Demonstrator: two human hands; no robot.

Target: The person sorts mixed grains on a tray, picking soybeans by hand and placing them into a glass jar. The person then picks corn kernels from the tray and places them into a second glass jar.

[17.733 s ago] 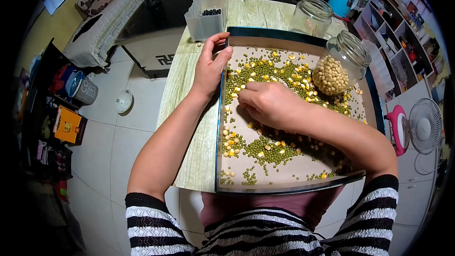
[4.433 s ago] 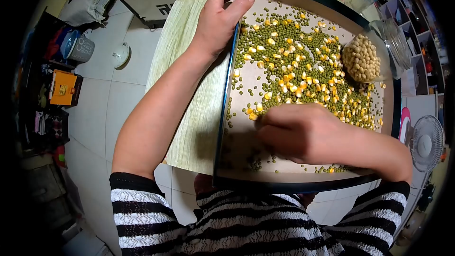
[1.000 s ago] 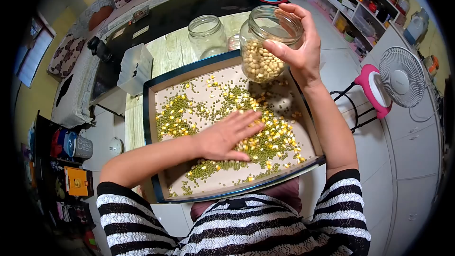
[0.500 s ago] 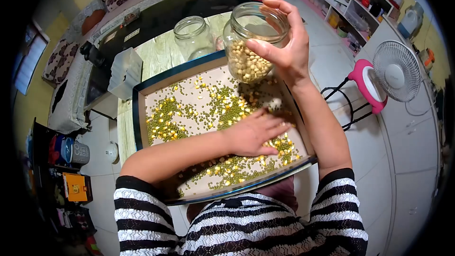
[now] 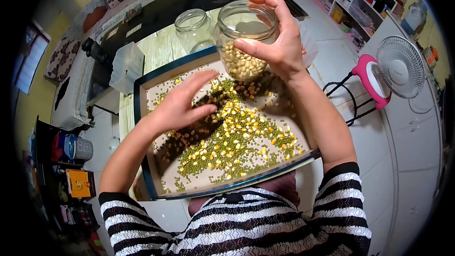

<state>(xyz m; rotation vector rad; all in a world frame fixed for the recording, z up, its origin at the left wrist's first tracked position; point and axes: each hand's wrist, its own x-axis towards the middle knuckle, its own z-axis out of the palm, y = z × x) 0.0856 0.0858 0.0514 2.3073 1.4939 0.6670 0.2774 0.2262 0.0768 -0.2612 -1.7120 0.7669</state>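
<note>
Shifted leftward over shallow box [image 5: 177,68]: left hand [image 5: 180,107], released, fingers parted. Right hand [image 5: 283,50]: grasps glass jar [image 5: 228,33] of pale beans [image 5: 241,64]. Box holds uneven scatter, green beans [image 5: 192,165] and yellow-white kernels [image 5: 236,119].

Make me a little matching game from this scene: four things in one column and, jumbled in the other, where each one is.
Things
1. Jar of pale beans
2. Second glass jar
3. Left hand
4. White fan

Places
A. On the table, just beyond the far edge of the tray
B. In the grip of the right hand
C. Off to the right, away from the tray
D. Over the tray, thumb apart from the fingers

Right pairs: 1-B; 2-A; 3-D; 4-C
</note>
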